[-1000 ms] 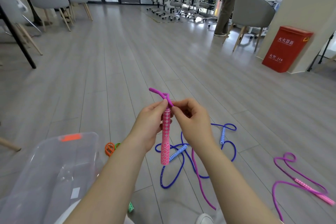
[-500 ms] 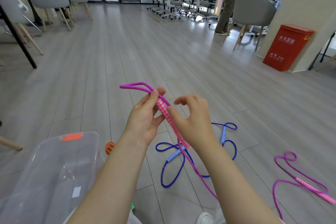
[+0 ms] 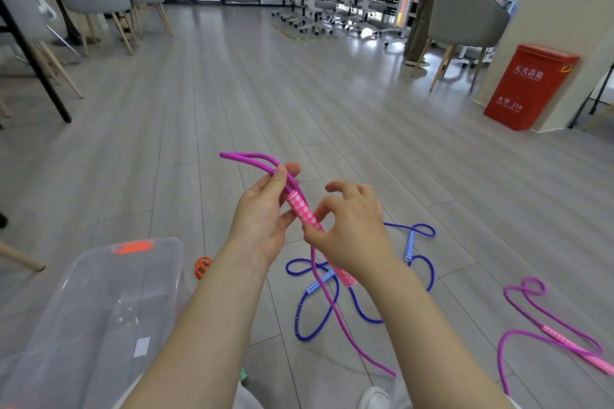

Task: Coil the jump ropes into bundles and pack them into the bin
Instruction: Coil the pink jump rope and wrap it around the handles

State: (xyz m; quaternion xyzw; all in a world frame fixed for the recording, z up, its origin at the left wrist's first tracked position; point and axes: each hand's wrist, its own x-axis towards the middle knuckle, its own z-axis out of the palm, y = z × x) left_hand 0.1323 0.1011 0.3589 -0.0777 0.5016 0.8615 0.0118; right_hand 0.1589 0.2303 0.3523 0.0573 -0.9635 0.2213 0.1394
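Head view: both forearms reach forward from the bottom edge and meet near the middle of the frame, above a grey plank floor (image 3: 232,109). The left hand (image 3: 262,219) is turned palm inward, thumb up; its thumb and fingers pinch the pink handle (image 3: 304,212) near the top end, along with a folded length of magenta rope (image 3: 252,161) that sticks out up and to the left past the fingertips. The handle slants down to the right. The right hand (image 3: 352,236) is just beside the left, back toward the camera; its thumb and a lower finger nip the handle's middle, while the index and other fingers are lifted and loosely bent, clear of it. From under the right hand the rope hangs to the floor, ending near a white shoe (image 3: 373,398).

A blue rope (image 3: 332,315) lies loose on the floor under the hands. A second pink rope (image 3: 545,332) lies well apart at the right. The clear bin (image 3: 99,309) sits at lower left, with an orange clip (image 3: 202,266) just beside it.
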